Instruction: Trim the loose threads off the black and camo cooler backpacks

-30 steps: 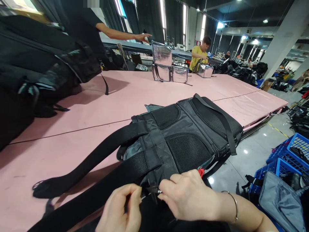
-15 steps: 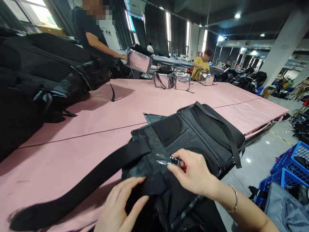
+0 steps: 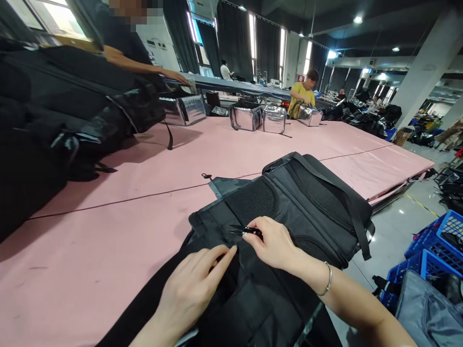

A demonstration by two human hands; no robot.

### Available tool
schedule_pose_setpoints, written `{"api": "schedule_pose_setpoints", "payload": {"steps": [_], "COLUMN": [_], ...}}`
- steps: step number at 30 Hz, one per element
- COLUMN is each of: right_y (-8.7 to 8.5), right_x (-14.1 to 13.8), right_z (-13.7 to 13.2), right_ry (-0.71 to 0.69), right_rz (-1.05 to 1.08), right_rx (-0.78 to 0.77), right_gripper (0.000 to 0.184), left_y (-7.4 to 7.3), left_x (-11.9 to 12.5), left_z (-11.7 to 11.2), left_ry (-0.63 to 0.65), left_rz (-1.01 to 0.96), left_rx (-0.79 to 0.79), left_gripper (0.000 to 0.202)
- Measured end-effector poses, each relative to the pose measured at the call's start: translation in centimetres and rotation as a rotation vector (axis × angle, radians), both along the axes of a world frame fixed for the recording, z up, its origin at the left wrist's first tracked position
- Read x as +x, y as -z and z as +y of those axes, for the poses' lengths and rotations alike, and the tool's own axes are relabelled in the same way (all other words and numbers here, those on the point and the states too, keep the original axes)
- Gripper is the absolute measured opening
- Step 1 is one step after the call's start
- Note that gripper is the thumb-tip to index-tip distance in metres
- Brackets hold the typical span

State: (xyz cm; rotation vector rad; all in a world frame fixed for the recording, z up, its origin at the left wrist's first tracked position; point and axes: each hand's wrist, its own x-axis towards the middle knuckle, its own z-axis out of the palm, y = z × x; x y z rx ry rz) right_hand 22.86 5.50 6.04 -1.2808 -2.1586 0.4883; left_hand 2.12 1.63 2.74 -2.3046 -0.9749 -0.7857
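Note:
A black backpack lies back-side up on the pink table, its mesh pads facing me. My right hand is closed on small thread snips, whose tips point left over the top edge of the backpack. My left hand lies flat with fingers stretched out on the black fabric just below the snips, pressing it down.
A pile of black bags fills the left of the table. Silver insulated bags stand at the far side, where a person in black and a person in yellow work. Blue crates sit on the floor to the right.
The shoulder straps have gone from the table top and the backpack has shifted towards me. My right hand moved the snips up to the top edge. The person in black set a silver bag down.

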Motion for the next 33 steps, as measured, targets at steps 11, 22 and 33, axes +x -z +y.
{"api": "schedule_pose_setpoints", "payload": {"steps": [11, 22, 33], "right_y": [-0.8, -0.7, 0.1], "right_x": [0.3, 2.9, 3.0], "right_z": [0.0, -3.0, -2.6], "right_ry": [-0.001, -0.024, 0.01], "right_rz": [0.015, -0.129, -0.103], "right_rx": [-0.033, -0.018, -0.012], "right_gripper": [0.011, 0.018, 0.015], "left_y": [-1.1, 0.9, -0.8], "left_x": [0.9, 1.8, 1.0], "left_z": [0.4, -2.8, 0.4], "left_ry": [0.12, -0.02, -0.006], "left_rz": [-0.063, -0.518, 0.058], "left_rx": [0.084, -0.272, 0.12], "left_gripper": [0.02, 0.015, 0.036]}}
